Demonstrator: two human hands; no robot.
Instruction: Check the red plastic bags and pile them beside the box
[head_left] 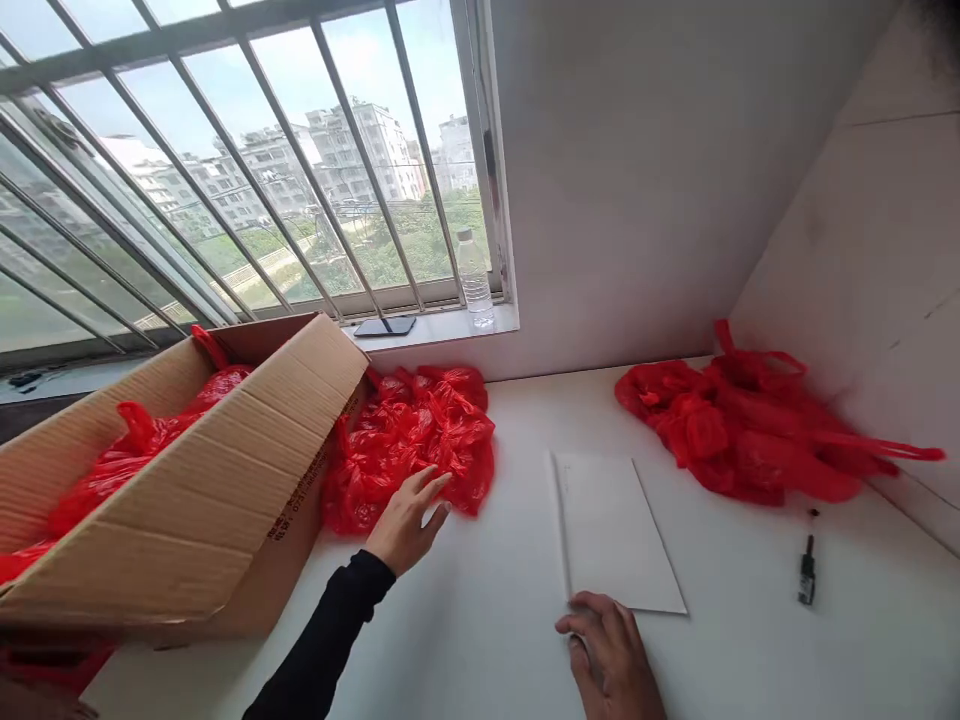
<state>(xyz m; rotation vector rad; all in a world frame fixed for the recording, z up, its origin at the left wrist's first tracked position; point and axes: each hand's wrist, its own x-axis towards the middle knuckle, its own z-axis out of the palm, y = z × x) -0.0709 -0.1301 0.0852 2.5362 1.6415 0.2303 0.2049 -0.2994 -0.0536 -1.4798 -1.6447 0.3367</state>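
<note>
My left hand (409,522), below a black sleeve, reaches to the near edge of a crumpled heap of red plastic bags (420,430). Its fingers are spread and grip nothing; whether the fingertips touch the plastic I cannot tell. Flat on the white table lies a thin white rectangular sheet or folder (619,530). At its near left corner is my right hand (609,655), palm down, with fingers slightly bent and apart, holding nothing. A second pile of red plastic bags (735,425) rests against the wall on the right.
A cardboard box (202,500) with red plastic bags inside stands at the left. On the windowsill are a clear water bottle (474,280) and a dark phone (385,327). A small black pen-like object (807,572) lies on the white table (487,630) at right.
</note>
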